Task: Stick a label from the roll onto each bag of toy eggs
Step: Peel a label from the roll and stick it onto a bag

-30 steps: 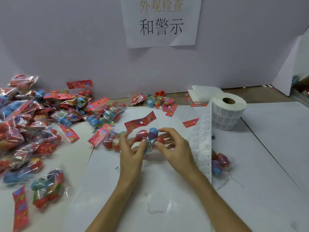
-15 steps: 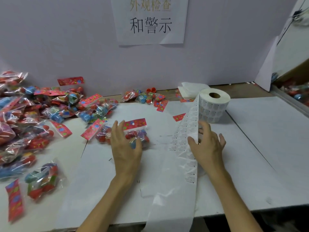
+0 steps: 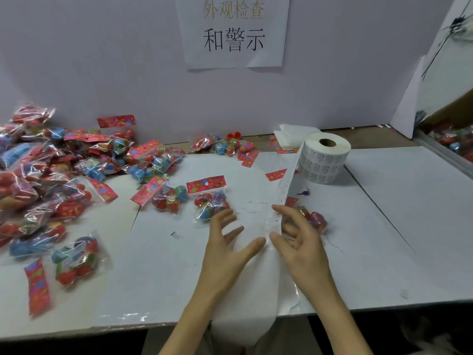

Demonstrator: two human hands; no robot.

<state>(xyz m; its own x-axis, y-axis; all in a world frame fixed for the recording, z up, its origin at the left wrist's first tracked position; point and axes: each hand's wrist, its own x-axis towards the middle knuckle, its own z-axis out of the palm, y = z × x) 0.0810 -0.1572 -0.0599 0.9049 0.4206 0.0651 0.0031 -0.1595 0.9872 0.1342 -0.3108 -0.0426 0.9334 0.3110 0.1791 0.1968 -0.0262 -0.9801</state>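
White label roll [image 3: 325,160], core up, right of centre; strip [image 3: 288,185] trails toward bottom edge. Clear egg bags [image 3: 38,180], red headers, piled left; single bag [image 3: 210,201] centre.

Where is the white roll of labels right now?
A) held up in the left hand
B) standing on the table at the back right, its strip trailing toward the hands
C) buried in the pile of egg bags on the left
B: the label roll stands on the table, its strip running down toward the near edge.

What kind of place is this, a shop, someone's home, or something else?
Probably a small packing or inspection workstation: a heap of bagged toy eggs, a big label roll, and a printed sign posted above.
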